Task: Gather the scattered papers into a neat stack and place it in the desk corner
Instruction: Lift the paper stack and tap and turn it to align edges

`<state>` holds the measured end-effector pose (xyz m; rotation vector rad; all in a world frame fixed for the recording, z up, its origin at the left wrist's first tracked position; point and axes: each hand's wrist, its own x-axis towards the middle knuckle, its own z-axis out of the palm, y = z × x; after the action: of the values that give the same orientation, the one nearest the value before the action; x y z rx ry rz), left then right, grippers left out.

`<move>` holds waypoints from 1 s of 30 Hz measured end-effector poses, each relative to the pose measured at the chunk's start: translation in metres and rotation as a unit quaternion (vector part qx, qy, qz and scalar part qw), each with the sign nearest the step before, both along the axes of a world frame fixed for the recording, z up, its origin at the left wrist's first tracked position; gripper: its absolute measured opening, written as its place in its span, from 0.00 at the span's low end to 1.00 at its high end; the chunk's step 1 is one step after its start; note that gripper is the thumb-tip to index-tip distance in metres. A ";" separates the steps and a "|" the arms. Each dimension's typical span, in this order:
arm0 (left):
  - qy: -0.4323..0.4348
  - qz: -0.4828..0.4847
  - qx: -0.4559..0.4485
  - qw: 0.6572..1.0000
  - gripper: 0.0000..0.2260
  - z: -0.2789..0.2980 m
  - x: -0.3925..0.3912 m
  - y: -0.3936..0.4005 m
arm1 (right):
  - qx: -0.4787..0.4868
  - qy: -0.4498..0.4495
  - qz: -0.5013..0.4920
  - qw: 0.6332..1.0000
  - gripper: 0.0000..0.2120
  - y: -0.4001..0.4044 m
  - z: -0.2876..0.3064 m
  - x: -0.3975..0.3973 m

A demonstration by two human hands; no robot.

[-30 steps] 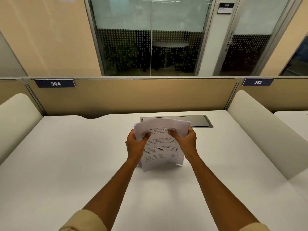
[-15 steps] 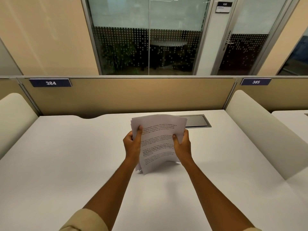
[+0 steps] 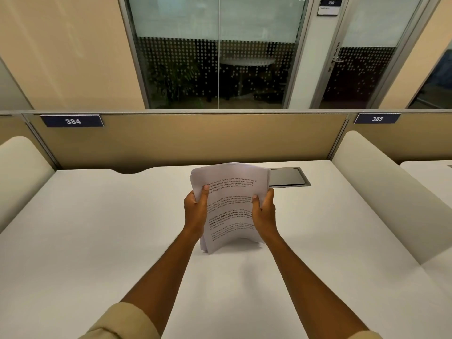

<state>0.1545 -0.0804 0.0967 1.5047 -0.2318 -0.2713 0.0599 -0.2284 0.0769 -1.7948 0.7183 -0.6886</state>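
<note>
Both hands up front: left hand [image 3: 195, 211] and right hand [image 3: 265, 214] clamp the side edges of the sheaf of white printed papers [image 3: 230, 204], stood on end on the white desk [image 3: 97, 241] (long axis upright); the far-right corner beyond the grey cable hatch [image 3: 288, 177] looks nearer the right hand.

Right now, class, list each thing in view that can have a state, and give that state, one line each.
paper stack: held upright, bottom edge on the desk, edges uneven, sheets bowed
left hand: gripping the stack's left edge
right hand: gripping the stack's right edge
desk hatch: lid shut
glass door: closed
desk: no loose papers
</note>
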 end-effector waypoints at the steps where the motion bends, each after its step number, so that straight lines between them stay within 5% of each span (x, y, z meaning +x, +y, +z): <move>1: -0.002 0.010 0.001 1.000 0.16 -0.001 0.000 0.000 | 0.004 -0.004 -0.003 1.000 0.13 0.000 0.000 0.000; 13: -0.027 0.132 0.032 0.990 0.25 0.015 -0.006 -0.011 | 0.044 -0.113 -0.058 0.991 0.16 0.020 0.016 0.000; 19: 0.044 0.217 0.060 0.973 0.31 0.035 -0.009 -0.025 | 0.141 -0.085 -0.213 0.963 0.33 0.030 0.051 0.017; 26: 0.058 0.227 0.078 0.969 0.24 0.036 -0.001 -0.025 | 0.194 -0.063 -0.245 0.948 0.17 0.030 0.066 0.021; 30: 0.060 0.224 0.075 0.970 0.24 0.040 0.001 -0.024 | 0.160 -0.068 -0.236 0.956 0.17 0.030 0.069 0.020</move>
<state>0.1552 -0.1049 0.1363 1.6387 0.2314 -0.0164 0.0797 -0.1989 0.1462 -1.2740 1.1128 -0.9387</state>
